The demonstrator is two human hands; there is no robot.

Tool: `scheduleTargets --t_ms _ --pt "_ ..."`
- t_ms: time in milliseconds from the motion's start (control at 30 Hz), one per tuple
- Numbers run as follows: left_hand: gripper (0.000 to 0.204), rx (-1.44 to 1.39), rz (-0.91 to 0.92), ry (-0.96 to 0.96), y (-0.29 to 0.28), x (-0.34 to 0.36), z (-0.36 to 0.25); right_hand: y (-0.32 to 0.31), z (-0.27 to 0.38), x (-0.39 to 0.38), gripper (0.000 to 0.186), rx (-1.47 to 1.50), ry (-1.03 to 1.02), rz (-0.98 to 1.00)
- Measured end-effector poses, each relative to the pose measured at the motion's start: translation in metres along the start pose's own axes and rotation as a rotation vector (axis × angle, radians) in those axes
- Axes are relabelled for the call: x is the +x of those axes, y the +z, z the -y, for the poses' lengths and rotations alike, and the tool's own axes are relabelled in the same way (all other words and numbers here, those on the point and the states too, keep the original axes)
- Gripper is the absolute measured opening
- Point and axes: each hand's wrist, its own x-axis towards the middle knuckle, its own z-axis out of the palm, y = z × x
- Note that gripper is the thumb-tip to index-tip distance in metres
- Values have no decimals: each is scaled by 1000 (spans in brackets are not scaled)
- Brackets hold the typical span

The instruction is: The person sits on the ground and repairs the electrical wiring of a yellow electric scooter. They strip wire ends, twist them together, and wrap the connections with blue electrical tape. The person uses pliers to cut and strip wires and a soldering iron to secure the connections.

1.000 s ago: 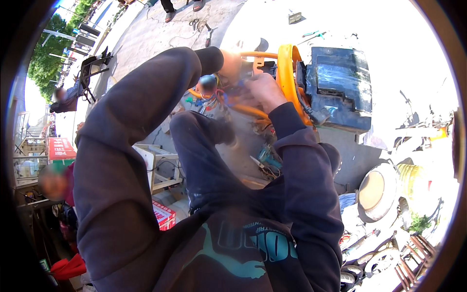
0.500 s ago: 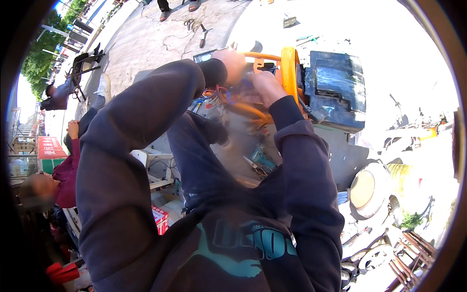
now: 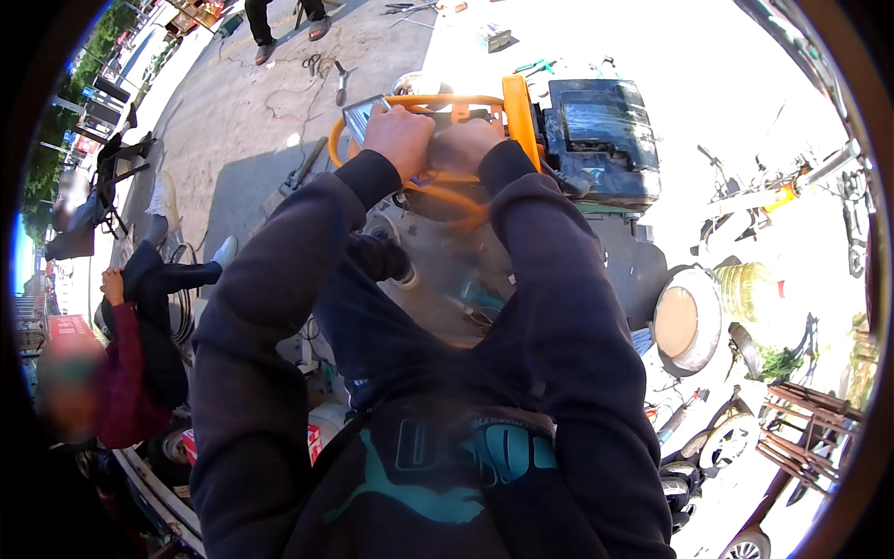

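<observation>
An orange tubular frame (image 3: 521, 116) lies in front of me, a dark boxy block (image 3: 605, 140) at its right end. My left hand (image 3: 400, 142) is closed at the frame's left part, right beside a silver finned metal box (image 3: 363, 115). Close to it, my right hand (image 3: 466, 147) is closed too, with its fingers bent inside the frame near the upright orange bar. Both hands' fingertips face away from me, so whatever they grip is hidden. Below the hands the frame's near bar looks smeared.
A green power tool (image 3: 481, 300) lies on the ground between my legs. A person in a maroon sleeve (image 3: 130, 373) sits at left. Another person's legs (image 3: 265, 33) stand far off. At right are a round basin (image 3: 687, 321) and a yellow container (image 3: 748, 291).
The view has shifted, moving the frame leftward in the picture. My left hand has come down level with my right. The coloured wires below it are now mostly hidden.
</observation>
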Motion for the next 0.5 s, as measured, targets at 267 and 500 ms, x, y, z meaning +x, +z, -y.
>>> scheduleTargets --t_ms 267,500 --pt "10 -46 -24 0 9 -11 10 1 0 -14 28 -94 -75 -139" --pt "9 -6 -126 -11 11 -12 3 29 -26 28 22 596 73 -21"
